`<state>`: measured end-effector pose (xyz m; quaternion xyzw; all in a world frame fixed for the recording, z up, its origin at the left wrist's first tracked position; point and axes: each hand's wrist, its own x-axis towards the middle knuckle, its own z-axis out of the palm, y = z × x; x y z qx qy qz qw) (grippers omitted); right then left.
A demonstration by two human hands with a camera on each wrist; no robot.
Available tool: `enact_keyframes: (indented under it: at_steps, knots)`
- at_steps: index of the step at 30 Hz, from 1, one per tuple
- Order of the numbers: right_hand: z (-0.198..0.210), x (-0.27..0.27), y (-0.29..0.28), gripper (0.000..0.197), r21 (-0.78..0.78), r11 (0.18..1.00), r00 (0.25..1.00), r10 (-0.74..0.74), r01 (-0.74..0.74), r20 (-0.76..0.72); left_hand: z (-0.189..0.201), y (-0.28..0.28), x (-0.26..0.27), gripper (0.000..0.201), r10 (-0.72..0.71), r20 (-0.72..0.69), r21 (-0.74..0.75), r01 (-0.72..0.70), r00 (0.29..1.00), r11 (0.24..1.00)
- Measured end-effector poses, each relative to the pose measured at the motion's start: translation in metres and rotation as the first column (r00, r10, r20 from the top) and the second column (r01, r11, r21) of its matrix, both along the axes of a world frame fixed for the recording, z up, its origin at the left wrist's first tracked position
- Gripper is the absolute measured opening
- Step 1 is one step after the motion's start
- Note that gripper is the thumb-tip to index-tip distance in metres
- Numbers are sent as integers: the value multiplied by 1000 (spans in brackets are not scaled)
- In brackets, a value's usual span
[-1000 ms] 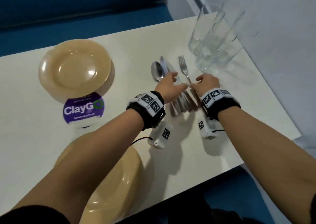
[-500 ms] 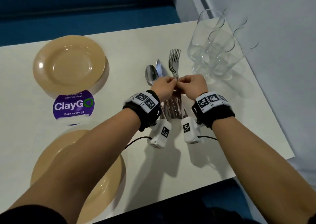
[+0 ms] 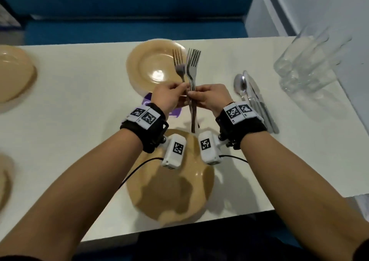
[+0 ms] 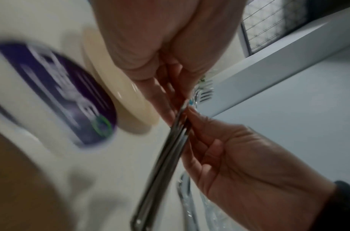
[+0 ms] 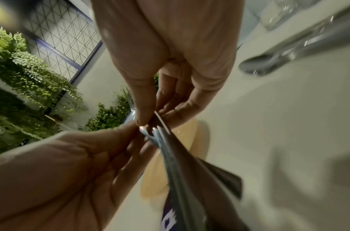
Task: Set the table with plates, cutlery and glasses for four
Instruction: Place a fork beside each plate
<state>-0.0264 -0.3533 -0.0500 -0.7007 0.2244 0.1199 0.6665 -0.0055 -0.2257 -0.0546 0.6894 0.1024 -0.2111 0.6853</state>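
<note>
Both hands hold a bunch of steel forks (image 3: 192, 67) upright above the white table (image 3: 83, 105), between a far tan plate (image 3: 151, 65) and a near tan plate (image 3: 175, 189). My left hand (image 3: 184, 92) pinches the handle of one fork (image 3: 178, 64), which leans left of the bunch. The other handles are pinched by my right hand (image 3: 193, 95). In the left wrist view the handles (image 4: 166, 156) run between both hands' fingertips. Spoons and knives (image 3: 252, 97) lie to the right, and several glasses (image 3: 305, 69) stand at the far right.
Two more tan plates sit at the left edge, one far (image 3: 14, 75) and one near (image 3: 4, 181). A purple round sticker (image 3: 148, 103) lies on the table under my hands. A blue bench (image 3: 129, 29) runs behind the table; a white wall (image 3: 319, 5) is at the right.
The forks have come up off the cutlery pile and moved left with both hands, from beside the spoons to over the gap between the two plates. One fork now splays left.
</note>
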Motion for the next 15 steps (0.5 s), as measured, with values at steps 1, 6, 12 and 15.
enact_keyframes:
  at_steps: [1, 6, 12, 15]
  knots:
    - [1, -2, 21, 4, -1, 1000, 1000, -6, 6, 8, 4, 25, -1, 12, 6, 10, 35, -6, 1000, 999]
    - [-4, -9, 92, 8, -54, 998, 999, -42, 42, 7, 7, 132, -9, 12, -7, -8, 266, 9, 1000, 964]
    - [-9, -25, 138, 3, -137, 991, 999, -4, -1, -34, -25, 205, -62, 20, -151, -173, 436, 213, 973, 874]
    - [-12, -31, 144, 8, -176, 984, 998, -10, -1, -59, -46, 211, -92, 15, -208, -241, 436, 297, 948, 849]
